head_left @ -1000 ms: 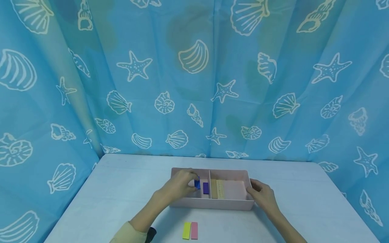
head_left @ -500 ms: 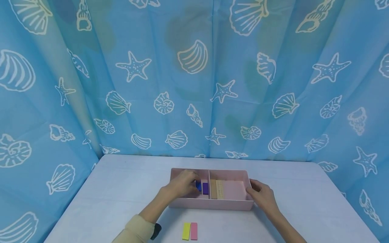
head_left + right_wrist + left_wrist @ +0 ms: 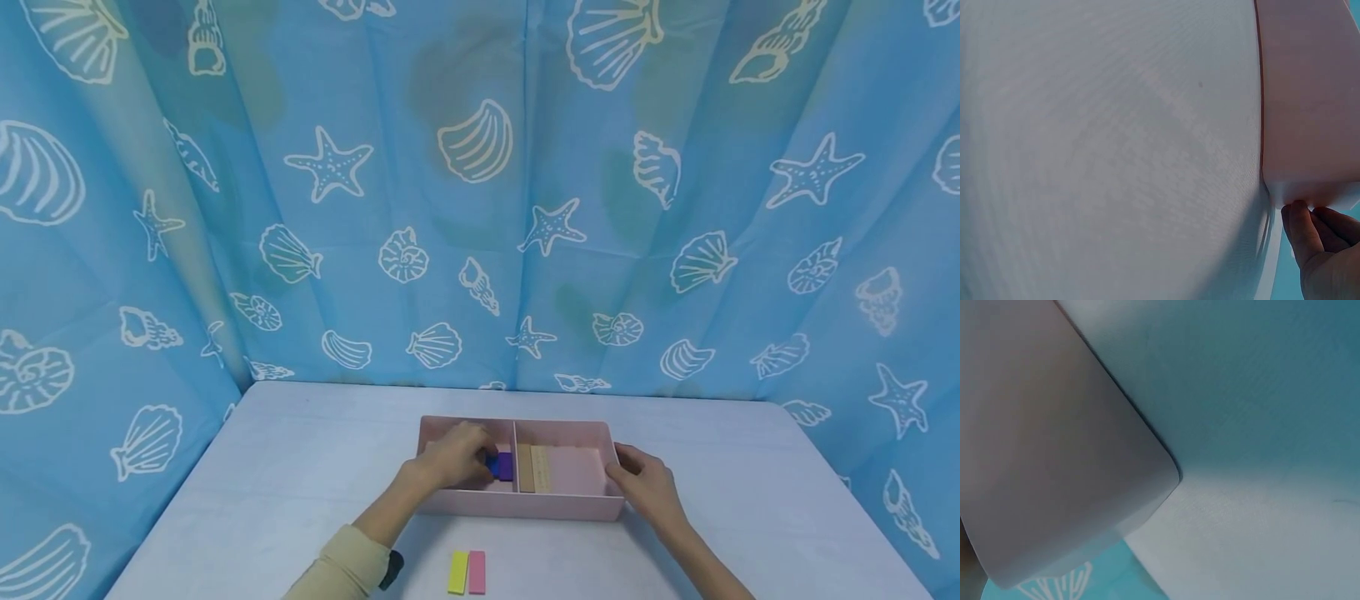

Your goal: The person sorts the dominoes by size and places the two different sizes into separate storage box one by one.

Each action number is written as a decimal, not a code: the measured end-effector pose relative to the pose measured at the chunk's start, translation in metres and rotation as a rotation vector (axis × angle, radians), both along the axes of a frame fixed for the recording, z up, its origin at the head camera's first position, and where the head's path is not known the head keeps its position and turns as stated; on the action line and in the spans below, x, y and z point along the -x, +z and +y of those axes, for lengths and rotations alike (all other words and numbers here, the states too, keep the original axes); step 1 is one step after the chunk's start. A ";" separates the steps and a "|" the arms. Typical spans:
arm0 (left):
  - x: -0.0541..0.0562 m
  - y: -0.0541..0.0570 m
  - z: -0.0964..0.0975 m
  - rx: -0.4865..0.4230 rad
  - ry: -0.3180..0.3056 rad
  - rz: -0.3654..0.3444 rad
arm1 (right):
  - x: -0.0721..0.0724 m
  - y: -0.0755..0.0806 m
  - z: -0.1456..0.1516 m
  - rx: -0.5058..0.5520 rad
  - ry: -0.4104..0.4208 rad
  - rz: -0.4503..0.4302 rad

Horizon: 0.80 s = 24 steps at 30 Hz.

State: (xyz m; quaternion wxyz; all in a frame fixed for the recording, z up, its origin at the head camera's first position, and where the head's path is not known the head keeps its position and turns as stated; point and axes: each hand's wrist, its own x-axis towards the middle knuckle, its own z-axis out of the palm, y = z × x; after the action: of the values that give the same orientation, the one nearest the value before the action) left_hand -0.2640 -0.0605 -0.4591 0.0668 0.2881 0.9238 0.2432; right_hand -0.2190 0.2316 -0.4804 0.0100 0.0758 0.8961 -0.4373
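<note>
A pink two-compartment box (image 3: 525,504) stands on the table. Over its left compartment, my left hand (image 3: 453,454) pinches a small blue block (image 3: 492,464) right beside a purple block (image 3: 506,467), near the divider. Fingers partly hide the blue block. At the box's right end, my right hand (image 3: 651,487) grips the wall, thumb at the rim; the right wrist view has those fingers (image 3: 1300,222) against the outer face of the box (image 3: 1310,112). In the left wrist view the box's outer wall (image 3: 1066,444) fills the left side, and the blocks are out of sight.
A tan block (image 3: 527,468) and a paler beige block (image 3: 541,469) lie side by side in the right compartment, along the divider. In front of the box, a yellow block (image 3: 457,572) and a pink block (image 3: 477,572) lie on the white table (image 3: 315,467). A blue shell-patterned curtain (image 3: 480,275) hangs behind.
My left hand has lowered the blue block into the left compartment and moved it rightward, up beside the purple block. My right hand has kept its grip on the box's end.
</note>
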 end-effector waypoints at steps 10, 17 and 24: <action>-0.002 0.001 0.002 -0.012 -0.006 -0.018 | 0.000 -0.001 0.001 0.011 0.004 -0.007; 0.000 -0.002 0.002 -0.019 0.008 -0.041 | 0.000 0.000 0.000 0.015 0.012 -0.011; 0.000 -0.001 0.002 -0.032 0.002 -0.042 | 0.000 0.001 -0.001 -0.004 0.002 -0.009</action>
State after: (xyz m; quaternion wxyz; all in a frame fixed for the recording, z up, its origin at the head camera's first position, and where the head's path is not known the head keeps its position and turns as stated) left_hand -0.2640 -0.0581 -0.4599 0.0813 0.2833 0.9185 0.2637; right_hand -0.2189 0.2307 -0.4789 0.0143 0.0770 0.8970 -0.4350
